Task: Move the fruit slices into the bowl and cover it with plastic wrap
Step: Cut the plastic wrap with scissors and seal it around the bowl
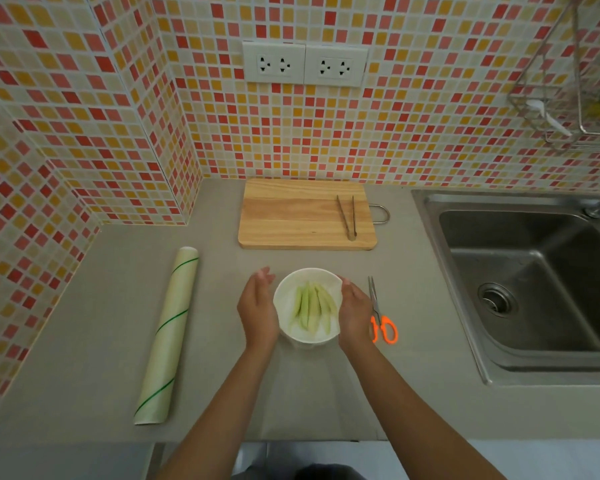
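A white bowl stands on the grey counter at front centre and holds several pale green fruit slices. A thin clear film with faint wrinkles seems to lie over the bowl, and its faint edges run toward the counter's front edge. My left hand is flat against the bowl's left side, fingers straight and pointing away from me. My right hand cups the bowl's right rim. Neither hand closes around anything. The roll of plastic wrap, with green stripes, lies to the left.
Orange-handled scissors lie just right of my right hand. A wooden cutting board at the back carries metal tongs. A steel sink fills the right side. Tiled walls close off the back and left.
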`<state>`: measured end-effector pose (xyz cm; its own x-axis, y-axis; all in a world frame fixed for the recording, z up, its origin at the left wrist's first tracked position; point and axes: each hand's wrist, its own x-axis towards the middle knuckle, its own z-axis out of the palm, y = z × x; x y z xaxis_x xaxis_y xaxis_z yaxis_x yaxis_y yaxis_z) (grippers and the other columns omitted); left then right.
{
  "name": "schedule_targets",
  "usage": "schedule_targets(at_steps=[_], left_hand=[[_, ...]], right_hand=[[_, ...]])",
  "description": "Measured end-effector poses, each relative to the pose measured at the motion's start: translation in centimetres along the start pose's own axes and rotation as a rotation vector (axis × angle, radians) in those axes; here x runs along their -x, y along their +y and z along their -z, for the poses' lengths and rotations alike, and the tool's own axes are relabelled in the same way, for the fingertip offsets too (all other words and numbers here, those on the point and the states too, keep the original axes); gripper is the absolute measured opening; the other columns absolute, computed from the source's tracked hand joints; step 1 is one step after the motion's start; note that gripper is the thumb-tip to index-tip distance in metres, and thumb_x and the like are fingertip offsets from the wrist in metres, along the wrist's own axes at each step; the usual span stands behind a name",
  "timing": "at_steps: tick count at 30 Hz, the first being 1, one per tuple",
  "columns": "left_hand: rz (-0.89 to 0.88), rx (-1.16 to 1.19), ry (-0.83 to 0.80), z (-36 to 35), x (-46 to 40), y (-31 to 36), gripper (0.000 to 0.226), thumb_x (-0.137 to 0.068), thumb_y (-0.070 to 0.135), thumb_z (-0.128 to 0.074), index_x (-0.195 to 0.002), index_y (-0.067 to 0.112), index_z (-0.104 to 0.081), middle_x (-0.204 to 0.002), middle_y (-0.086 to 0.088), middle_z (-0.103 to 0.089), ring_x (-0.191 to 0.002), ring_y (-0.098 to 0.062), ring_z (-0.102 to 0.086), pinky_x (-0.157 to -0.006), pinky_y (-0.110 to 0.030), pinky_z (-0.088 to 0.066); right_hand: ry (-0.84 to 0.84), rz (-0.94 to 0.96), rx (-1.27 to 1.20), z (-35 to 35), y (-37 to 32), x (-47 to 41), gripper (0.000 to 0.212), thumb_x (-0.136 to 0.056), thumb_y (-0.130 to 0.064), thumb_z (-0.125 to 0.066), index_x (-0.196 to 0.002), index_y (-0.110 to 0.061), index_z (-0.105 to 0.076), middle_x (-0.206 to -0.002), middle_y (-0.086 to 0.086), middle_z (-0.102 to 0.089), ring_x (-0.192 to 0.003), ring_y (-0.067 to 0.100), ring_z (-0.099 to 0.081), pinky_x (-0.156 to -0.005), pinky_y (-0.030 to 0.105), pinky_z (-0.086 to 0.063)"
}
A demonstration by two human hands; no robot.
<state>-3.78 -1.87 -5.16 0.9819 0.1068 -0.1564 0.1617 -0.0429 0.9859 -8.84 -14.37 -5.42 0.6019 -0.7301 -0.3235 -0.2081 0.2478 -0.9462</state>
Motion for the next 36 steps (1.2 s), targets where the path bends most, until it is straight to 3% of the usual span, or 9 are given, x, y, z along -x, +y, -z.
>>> schedule_targets(at_steps=[4, 8, 12, 18, 24, 29, 31, 34, 36], left_hand=[[0.171, 0.123, -0.076, -0.7, 2.2, -1.9, 0.038, -0.101, 0.034, -0.037, -0.13, 0.019, -0.058, -0.118, 0.018, -0.06, -0.112, -0.003, -0.055, -0.084, -0.001, -0.042], [0.228, 0.088, -0.132, -1.2, 1.2, -2.2, 0.045, -0.102, 0.038, -0.033, -0.134, 0.015, -0.056, -0.134, 0.003, -0.057, -0.123, -0.013, -0.053, -0.107, -0.031, -0.041], [0.1, -0.03, -0.063, -1.0, -0.2, -2.1, 0.049, -0.101, 0.044, -0.029, -0.129, 0.018, -0.06, -0.134, 0.003, -0.055, -0.117, -0.006, -0.05, -0.1, -0.024, -0.037], [0.233, 0.049, -0.301, -2.3, -0.9, -1.7, 0.051, -0.097, 0.057, -0.027, -0.118, 0.03, -0.065, -0.124, 0.004, -0.066, -0.117, -0.015, -0.06, -0.106, -0.037, -0.044], [0.296, -0.019, -0.425, -2.6, -3.1, -1.0, 0.062, -0.093, 0.064, -0.024, -0.095, 0.025, -0.072, -0.106, -0.006, -0.074, -0.105, -0.026, -0.067, -0.1, -0.045, -0.048], [0.338, -0.071, -0.584, -2.2, -4.6, -0.3, 0.088, -0.088, 0.071, -0.01, -0.112, 0.011, -0.07, -0.113, -0.014, -0.071, -0.109, -0.029, -0.065, -0.105, -0.048, -0.045], [0.278, -0.036, -0.435, -1.7, -5.1, 0.0, 0.083, -0.091, 0.067, -0.01, -0.119, 0.013, -0.067, -0.122, -0.008, -0.067, -0.119, -0.022, -0.059, -0.109, -0.041, -0.039], [0.2, 0.12, -0.094, -0.3, -3.4, -0.5, 0.069, -0.095, 0.062, -0.015, -0.121, 0.022, -0.065, -0.125, -0.001, -0.066, -0.122, -0.012, -0.055, -0.098, -0.026, -0.031], [0.242, 0.212, -0.04, -0.2, -1.0, -1.7, 0.065, -0.095, 0.062, -0.019, -0.129, 0.024, -0.059, -0.131, 0.003, -0.063, -0.118, -0.007, -0.055, -0.095, -0.023, -0.033]], right_hand=[[0.069, -0.036, -0.058, -0.3, 1.4, -0.1, 0.03, -0.098, -0.021, -0.044, -0.085, -0.023, -0.071, -0.082, 0.0, -0.069, -0.081, 0.019, -0.063, -0.078, 0.035, -0.051], [-0.001, -0.066, -0.027, 0.2, 1.2, -0.4, 0.028, -0.098, -0.021, -0.042, -0.087, -0.023, -0.068, -0.084, -0.002, -0.068, -0.082, 0.016, -0.062, -0.075, 0.031, -0.05], [-0.068, -0.008, 0.026, 1.5, 0.0, -2.0, 0.031, -0.099, -0.019, -0.04, -0.101, -0.012, -0.07, -0.092, -0.002, -0.068, -0.086, 0.013, -0.062, -0.069, 0.019, -0.05], [-0.393, -0.106, -0.053, 1.6, -0.4, -3.7, 0.034, -0.1, -0.025, -0.042, -0.112, -0.006, -0.068, -0.102, 0.006, -0.072, -0.091, 0.016, -0.069, -0.075, 0.025, -0.055], [-0.331, -0.168, -0.004, 1.8, 0.6, -2.7, 0.047, -0.099, -0.046, -0.038, -0.082, -0.021, -0.074, -0.078, -0.003, -0.076, -0.075, 0.009, -0.072, -0.059, 0.018, -0.054], [-0.306, -0.155, 0.118, 2.3, 0.8, -2.3, 0.055, -0.099, -0.05, -0.034, -0.098, -0.01, -0.072, -0.102, 0.013, -0.073, -0.094, 0.021, -0.07, -0.085, 0.036, -0.053], [-0.257, -0.087, 0.118, 2.6, 0.5, -2.6, 0.05, -0.1, -0.045, -0.035, -0.095, -0.011, -0.072, -0.105, 0.018, -0.071, -0.095, 0.022, -0.068, -0.084, 0.035, -0.051], [-0.258, -0.054, 0.008, 2.5, -0.4, -3.8, 0.043, -0.101, -0.04, -0.037, -0.107, -0.012, -0.068, -0.118, 0.013, -0.067, -0.112, 0.021, -0.061, -0.092, 0.031, -0.046], [-0.357, -0.061, 0.005, 2.2, -0.8, -4.6, 0.05, -0.1, -0.043, -0.037, -0.11, -0.004, -0.067, -0.12, 0.009, -0.065, -0.113, 0.021, -0.061, -0.092, 0.031, -0.047]])
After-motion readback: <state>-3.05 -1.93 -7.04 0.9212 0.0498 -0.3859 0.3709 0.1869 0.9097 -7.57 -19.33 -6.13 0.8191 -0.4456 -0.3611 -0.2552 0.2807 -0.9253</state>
